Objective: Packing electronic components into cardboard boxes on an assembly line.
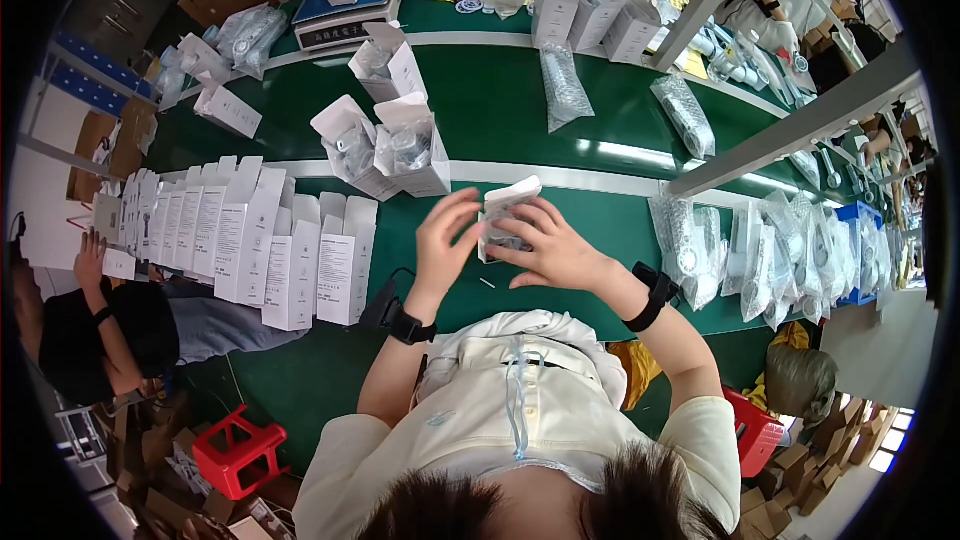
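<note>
A small white cardboard box (512, 192) stands with its top flap up, between my two hands above the green tabletop. Inside it lies a grey item in clear wrap (500, 234), mostly covered by fingers; its kind cannot be made out. My left hand (447, 240) has its curved fingers and thumb against the box's left edge. Across the opening and the right side reach the fingers of my right hand (550, 248), closed around the box. A small white strip (487, 282) lies on the table just below.
Several open white boxes with wrapped items (415, 165) stand ahead left. Rows of upright white boxes (245, 240) line the left side. Bubble-wrapped parts (685, 245) are crowded at the right, beneath a slanting metal post (800, 130). A co-worker's hand (90, 258) shows far left.
</note>
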`<move>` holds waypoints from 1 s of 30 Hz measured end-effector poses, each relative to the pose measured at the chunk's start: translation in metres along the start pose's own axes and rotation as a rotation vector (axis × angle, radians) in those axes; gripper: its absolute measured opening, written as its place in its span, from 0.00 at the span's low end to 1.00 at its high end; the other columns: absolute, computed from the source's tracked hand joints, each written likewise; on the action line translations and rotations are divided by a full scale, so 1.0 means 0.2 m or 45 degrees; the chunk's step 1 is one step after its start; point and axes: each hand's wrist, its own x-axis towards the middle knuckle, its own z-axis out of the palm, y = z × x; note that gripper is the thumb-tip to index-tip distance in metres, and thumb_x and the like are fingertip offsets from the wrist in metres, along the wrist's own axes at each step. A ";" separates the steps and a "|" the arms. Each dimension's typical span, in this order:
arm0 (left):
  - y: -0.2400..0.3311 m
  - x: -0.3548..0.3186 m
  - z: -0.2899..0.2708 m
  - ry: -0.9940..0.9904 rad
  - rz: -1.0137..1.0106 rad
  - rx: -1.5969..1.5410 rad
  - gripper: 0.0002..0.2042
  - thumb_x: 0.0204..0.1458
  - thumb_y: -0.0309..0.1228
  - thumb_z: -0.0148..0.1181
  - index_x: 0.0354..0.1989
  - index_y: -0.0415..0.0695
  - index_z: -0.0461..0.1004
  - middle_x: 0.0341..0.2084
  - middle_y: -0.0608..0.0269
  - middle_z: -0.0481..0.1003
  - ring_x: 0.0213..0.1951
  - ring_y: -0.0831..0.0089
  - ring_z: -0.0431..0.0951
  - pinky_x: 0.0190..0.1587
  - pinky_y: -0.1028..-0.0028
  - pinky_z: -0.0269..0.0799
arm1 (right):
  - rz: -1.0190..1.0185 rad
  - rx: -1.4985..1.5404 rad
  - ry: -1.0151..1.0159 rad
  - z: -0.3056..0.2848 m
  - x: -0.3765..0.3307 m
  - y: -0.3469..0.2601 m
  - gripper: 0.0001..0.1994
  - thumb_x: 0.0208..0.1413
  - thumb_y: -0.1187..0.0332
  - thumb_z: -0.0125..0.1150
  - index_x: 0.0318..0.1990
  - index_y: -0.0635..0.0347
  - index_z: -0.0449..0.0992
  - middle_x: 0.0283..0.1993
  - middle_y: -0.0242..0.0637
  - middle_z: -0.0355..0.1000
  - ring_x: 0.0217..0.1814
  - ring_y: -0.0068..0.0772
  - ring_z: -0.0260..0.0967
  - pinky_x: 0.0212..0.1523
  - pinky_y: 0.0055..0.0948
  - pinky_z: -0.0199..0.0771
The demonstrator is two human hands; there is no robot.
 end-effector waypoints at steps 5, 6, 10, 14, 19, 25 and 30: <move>-0.38 -0.19 -0.48 0.300 -0.069 1.003 0.37 0.32 0.29 0.68 0.56 0.41 0.57 0.59 0.51 0.50 0.60 0.52 0.48 0.59 0.53 0.45 | 0.492 0.434 0.539 0.17 -0.15 0.04 0.42 0.32 0.58 0.70 0.58 0.55 0.56 0.58 0.42 0.53 0.63 0.43 0.46 0.62 0.36 0.48; -0.48 -0.26 -0.56 0.172 -0.167 1.145 0.41 0.31 0.30 0.69 0.57 0.42 0.54 0.60 0.52 0.46 0.61 0.49 0.45 0.58 0.50 0.43 | 0.607 0.646 0.535 0.26 -0.15 0.03 0.46 0.30 0.60 0.72 0.60 0.56 0.53 0.59 0.43 0.52 0.64 0.43 0.45 0.63 0.36 0.47; -0.64 -0.41 -0.58 -0.131 -0.317 1.360 0.46 0.26 0.30 0.70 0.60 0.44 0.50 0.62 0.52 0.42 0.61 0.43 0.41 0.58 0.46 0.41 | 0.885 1.118 0.464 0.34 -0.08 0.05 0.53 0.29 0.68 0.74 0.63 0.57 0.41 0.61 0.44 0.49 0.65 0.43 0.44 0.62 0.35 0.49; -0.45 -0.44 -0.45 -0.352 -0.362 1.266 0.49 0.23 0.29 0.71 0.60 0.44 0.50 0.62 0.53 0.42 0.61 0.43 0.42 0.57 0.47 0.43 | 1.069 1.211 0.750 0.31 -0.19 0.20 0.54 0.29 0.76 0.72 0.64 0.57 0.38 0.60 0.41 0.50 0.63 0.37 0.50 0.59 0.33 0.56; -0.10 -0.44 -0.12 -0.381 -0.129 0.746 0.47 0.24 0.29 0.71 0.59 0.44 0.51 0.61 0.50 0.44 0.57 0.45 0.50 0.54 0.49 0.49 | 1.227 1.103 1.284 0.13 -0.24 0.74 0.51 0.31 0.76 0.70 0.63 0.55 0.41 0.57 0.39 0.54 0.58 0.34 0.56 0.53 0.32 0.63; -0.12 -0.25 0.34 -0.415 -0.252 0.951 0.42 0.33 0.38 0.68 0.58 0.42 0.51 0.58 0.46 0.49 0.54 0.48 0.56 0.53 0.58 0.55 | 1.339 0.498 1.359 0.18 -0.28 1.31 0.49 0.32 0.74 0.69 0.63 0.55 0.42 0.57 0.43 0.54 0.59 0.40 0.54 0.56 0.36 0.57; -0.20 -0.03 0.25 -0.440 -0.736 0.715 0.37 0.38 0.41 0.64 0.56 0.41 0.55 0.53 0.47 0.57 0.50 0.52 0.62 0.48 0.61 0.62 | 1.196 -0.689 1.393 0.10 -0.11 1.16 0.37 0.35 0.73 0.66 0.58 0.57 0.56 0.55 0.45 0.57 0.59 0.44 0.52 0.60 0.38 0.47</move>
